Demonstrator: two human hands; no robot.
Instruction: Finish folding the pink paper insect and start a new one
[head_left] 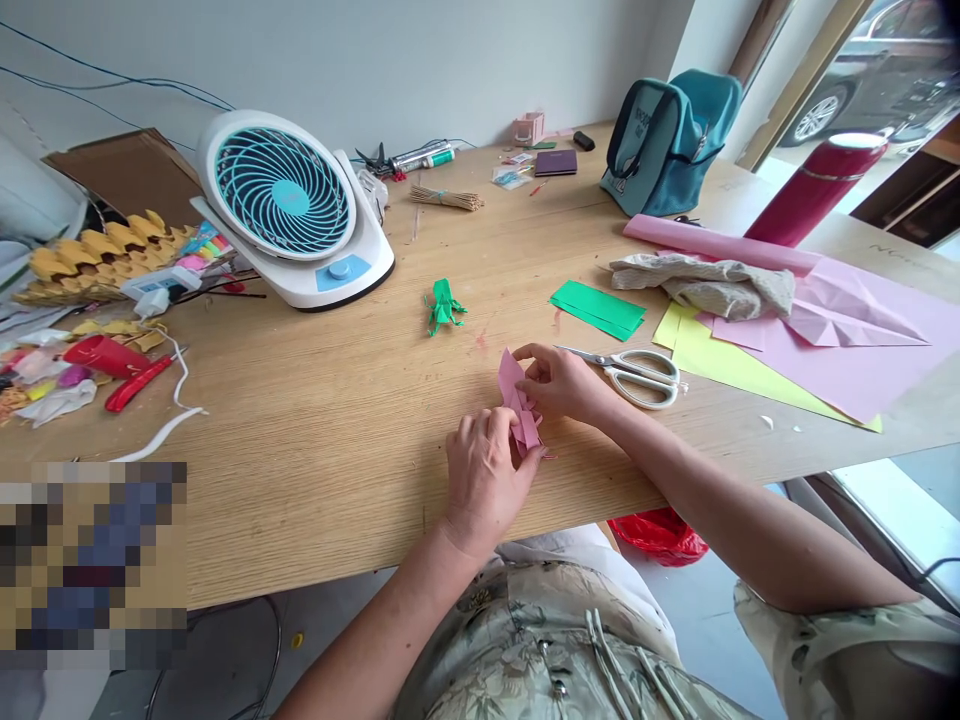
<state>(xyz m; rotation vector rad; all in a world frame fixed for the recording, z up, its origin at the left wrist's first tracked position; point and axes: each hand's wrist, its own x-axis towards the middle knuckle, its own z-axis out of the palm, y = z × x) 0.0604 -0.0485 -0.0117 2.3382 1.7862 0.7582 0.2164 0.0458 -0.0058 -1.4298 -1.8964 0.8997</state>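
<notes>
Near the table's front edge, a small folded pink paper piece point(513, 385) is held between both hands. My left hand point(491, 465) grips its lower end with thumb and fingers. On the upper right side of the same piece, my right hand point(559, 384) has its fingertips pinched on the paper. Narrow pink strips stick out at the lower right of the piece. White-handled scissors point(646, 379) lie just right of my right hand. Beyond the hands stands a small green folded paper figure point(443, 305). Flat green paper pieces point(598, 310) rest farther right.
A white and blue fan point(337, 274) stands at the back left, with craft scraps and a red cup point(109, 356) beside it. On the right are pink sheets point(847, 375), yellow paper point(742, 370), a grey cloth point(705, 284), a red bottle point(817, 190) and a teal bag point(660, 150).
</notes>
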